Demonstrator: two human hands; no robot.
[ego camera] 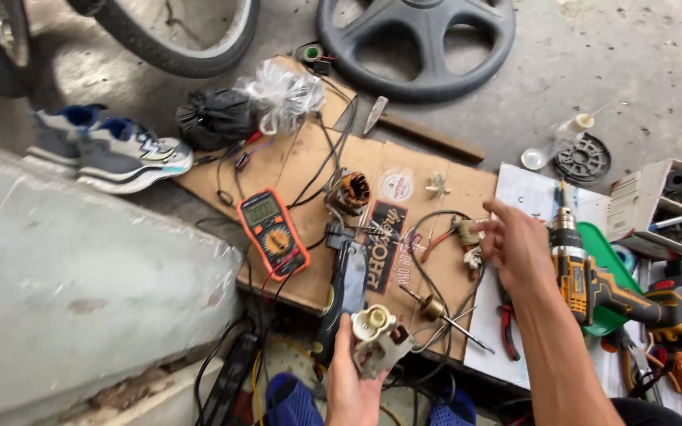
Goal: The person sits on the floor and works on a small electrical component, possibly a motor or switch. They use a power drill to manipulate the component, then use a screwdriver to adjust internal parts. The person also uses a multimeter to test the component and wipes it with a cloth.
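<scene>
My left hand (353, 383) grips a white socket (378, 335) at the cardboard's (294, 162) near edge. My right hand (518, 244) is open, fingers spread over the pliers (444, 239) near the right edge. A meter (272, 233) lies farther left.

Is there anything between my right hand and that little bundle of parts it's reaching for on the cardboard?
Nothing visible. The right hand hovers with its fingertips right beside the small bundle of parts on the cardboard; only thin black wires lie nearby, not between.
</scene>
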